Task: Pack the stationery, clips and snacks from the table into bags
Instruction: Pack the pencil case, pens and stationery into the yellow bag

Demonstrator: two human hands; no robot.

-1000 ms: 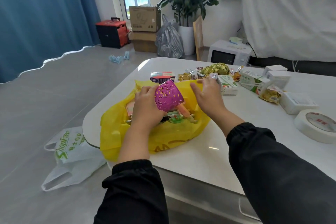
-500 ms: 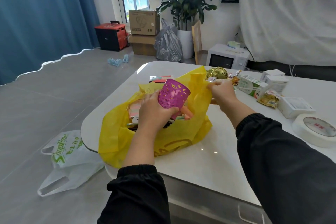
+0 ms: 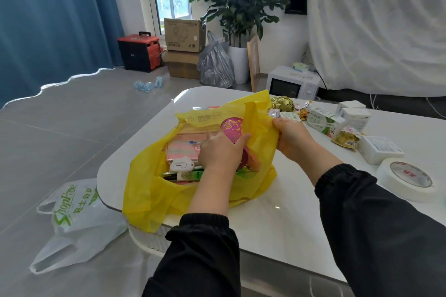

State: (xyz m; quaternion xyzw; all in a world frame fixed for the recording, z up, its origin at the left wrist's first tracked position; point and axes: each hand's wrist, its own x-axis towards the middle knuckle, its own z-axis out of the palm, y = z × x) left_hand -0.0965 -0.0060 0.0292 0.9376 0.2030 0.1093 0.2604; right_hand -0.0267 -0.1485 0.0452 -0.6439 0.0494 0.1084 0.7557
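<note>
Your left hand [image 3: 220, 154] gripped cup [image 3: 231, 126] inside bag [image 3: 149, 190] | your right hand [image 3: 292, 140] pinched bag rim, raised | risk: thin rim could slip your pinch, collapse over cup, blocking it.

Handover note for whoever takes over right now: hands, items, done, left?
Left hand is inside the yellow plastic bag, gripping the magenta perforated cup. Right hand pinches the bag's rim, holding it open.
Done: pink flat case and small white item lie in the bag.
To do: snack packets, gold-wrapped sweets, white boxes, white tape roll on the white table. A white printed plastic bag lies on the floor.
</note>
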